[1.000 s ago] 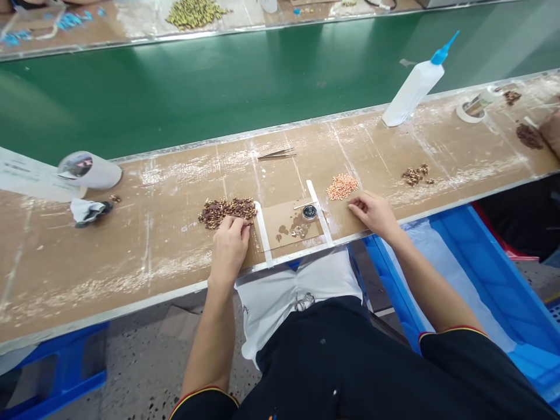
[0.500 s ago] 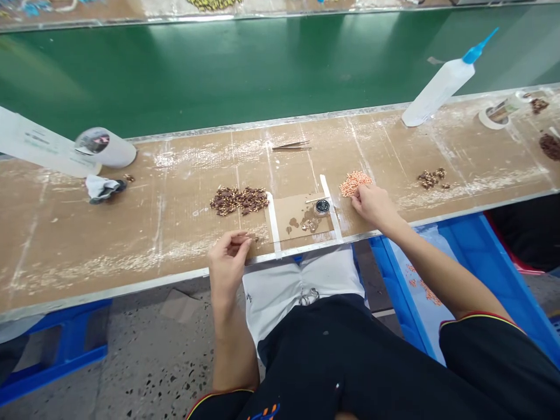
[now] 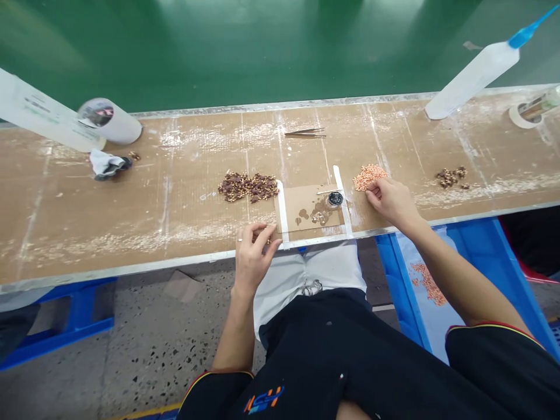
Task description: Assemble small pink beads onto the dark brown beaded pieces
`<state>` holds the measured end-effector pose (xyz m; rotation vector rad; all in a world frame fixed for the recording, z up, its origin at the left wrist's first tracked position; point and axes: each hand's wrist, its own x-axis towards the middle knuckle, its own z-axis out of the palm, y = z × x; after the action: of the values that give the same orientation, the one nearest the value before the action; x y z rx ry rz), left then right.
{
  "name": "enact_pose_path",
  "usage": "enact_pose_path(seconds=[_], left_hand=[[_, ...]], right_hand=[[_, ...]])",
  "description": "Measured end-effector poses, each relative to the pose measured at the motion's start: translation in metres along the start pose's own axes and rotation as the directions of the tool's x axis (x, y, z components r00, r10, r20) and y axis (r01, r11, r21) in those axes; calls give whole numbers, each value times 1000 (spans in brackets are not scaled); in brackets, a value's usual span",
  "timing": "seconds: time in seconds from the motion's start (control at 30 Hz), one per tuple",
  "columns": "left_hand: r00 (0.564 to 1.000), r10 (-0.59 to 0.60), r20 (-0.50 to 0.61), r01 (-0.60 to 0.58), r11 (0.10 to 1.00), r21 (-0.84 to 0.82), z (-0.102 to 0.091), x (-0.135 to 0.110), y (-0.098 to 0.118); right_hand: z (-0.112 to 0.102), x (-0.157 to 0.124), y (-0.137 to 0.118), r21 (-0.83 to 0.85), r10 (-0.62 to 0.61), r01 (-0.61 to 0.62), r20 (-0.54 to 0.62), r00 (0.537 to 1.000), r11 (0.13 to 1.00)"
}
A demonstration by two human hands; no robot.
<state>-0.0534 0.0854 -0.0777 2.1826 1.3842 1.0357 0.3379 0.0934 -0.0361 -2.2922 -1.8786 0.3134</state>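
Note:
My left hand (image 3: 256, 251) is at the front edge of the bench, left of a taped-down piece of cardboard (image 3: 292, 201). Its thumb and fingers pinch a small brownish piece, mostly hidden by the fingertips. At the near side of a pile of small orange pieces (image 3: 370, 175), my right hand (image 3: 391, 201) has its fingertips pressed together; what they hold is hidden. On the cardboard are a small round pot of dark stuff (image 3: 335, 199), a thin pale stick (image 3: 329, 191) and wet-looking brown stains. Brown-and-gold pieces (image 3: 248, 188) lie heaped beyond my left hand.
Tweezers (image 3: 305, 133) lie behind the cardboard. A white bottle with a blue nozzle (image 3: 475, 79) stands at the back right, near a tape roll (image 3: 525, 115). To the left are another bottle (image 3: 44, 114), a white cylinder (image 3: 116, 123) and a crumpled cloth (image 3: 106, 164).
The camera view has shifted. My left hand has moved right, closer to the cardboard, with its fingers still pinched. My right hand stays at the orange pile.

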Motion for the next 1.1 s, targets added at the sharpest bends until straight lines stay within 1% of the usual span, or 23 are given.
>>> enact_pose_path(seconds=[0.07,0.13,0.2,0.3,0.37,0.43,0.53,0.6,0.67,0.73,0.83,0.97,1.03,1.1], left_hand=[[1000,12,7,-13,999,46,0,-3,-5],[1000,-7,27,5,996,84,-4,-2,-9],[996,-12,90,3,995,99,-9,3,-11],[980,-15,199,-8,993,115,-17,13,-9],[964,-48,261,6,988,157,-22,21,-5],[945,-96,312,37,981,189,-27,30,0],[909,-177,378,117,977,176,-35,42,7],[876,-216,432,164,974,153,-40,49,11],[849,-236,472,192,971,140,-43,54,13],[838,-238,492,195,971,139,-44,58,14],[836,-234,496,171,970,171,-41,60,13],[867,-221,446,144,969,200,-35,54,12],[886,-201,418,144,976,164,-33,48,11],[911,-191,365,173,982,82,-31,41,11]], right_hand=[[2,0,0,13,-3,4,-33,999,1000],[4,1,0,14,-13,14,-68,998,1000],[5,4,-1,-15,-33,32,-76,997,999],[3,8,-4,-96,-66,61,-45,997,994],[1,10,-7,-140,-75,71,-25,997,988],[-1,10,-8,-147,-80,76,-24,996,986],[-5,8,-5,-83,-70,66,-49,996,994],[-9,6,-1,-26,-35,34,-45,998,999],[-13,4,2,9,-1,1,-22,1000,1000],[-16,1,4,19,13,-13,5,1000,1000],[-20,-1,5,11,15,-15,40,999,1000],[-21,-4,3,3,11,-11,35,999,1000],[-22,-4,1,7,5,-5,37,999,1000],[-25,-5,-3,15,16,-17,55,998,1000]])
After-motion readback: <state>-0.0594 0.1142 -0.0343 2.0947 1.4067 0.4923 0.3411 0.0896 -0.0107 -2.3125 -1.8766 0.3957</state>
